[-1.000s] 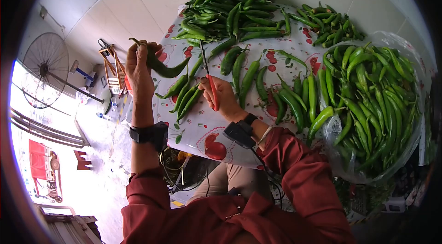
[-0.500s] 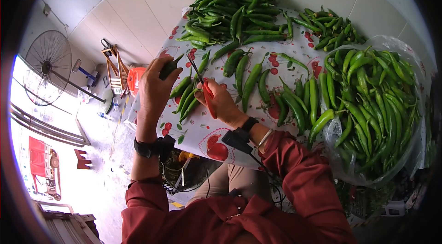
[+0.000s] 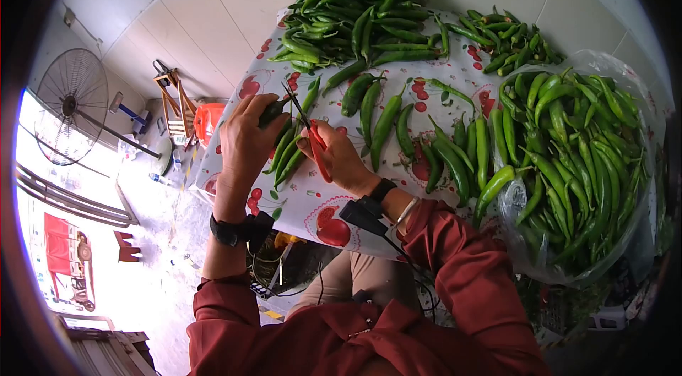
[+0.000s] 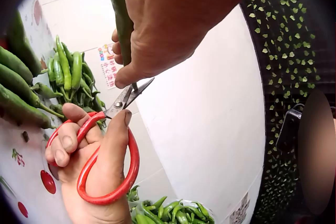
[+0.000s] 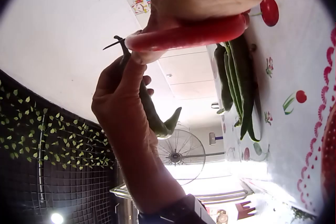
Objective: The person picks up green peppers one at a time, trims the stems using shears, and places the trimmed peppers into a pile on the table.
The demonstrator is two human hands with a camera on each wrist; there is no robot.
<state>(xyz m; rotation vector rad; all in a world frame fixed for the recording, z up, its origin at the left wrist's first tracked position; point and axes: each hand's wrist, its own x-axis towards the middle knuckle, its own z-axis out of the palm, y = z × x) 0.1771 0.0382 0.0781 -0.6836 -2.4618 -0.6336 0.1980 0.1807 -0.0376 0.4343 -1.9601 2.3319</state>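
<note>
Green pepper (image 5: 151,113) in left grip (image 3: 244,136); stem (image 5: 125,48) outside

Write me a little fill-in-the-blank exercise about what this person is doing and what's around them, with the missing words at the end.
1. The right grip holds scissors with ____ handles.
2. The left grip holds a green pepper, its ____ at the scissors' blades.
3. At the head view's right, heaped peppers sit in a clear plastic ____.
4. At the head view's left stands a large, round, wire-caged ____.

Missing words: red; stem; bag; fan.
</note>
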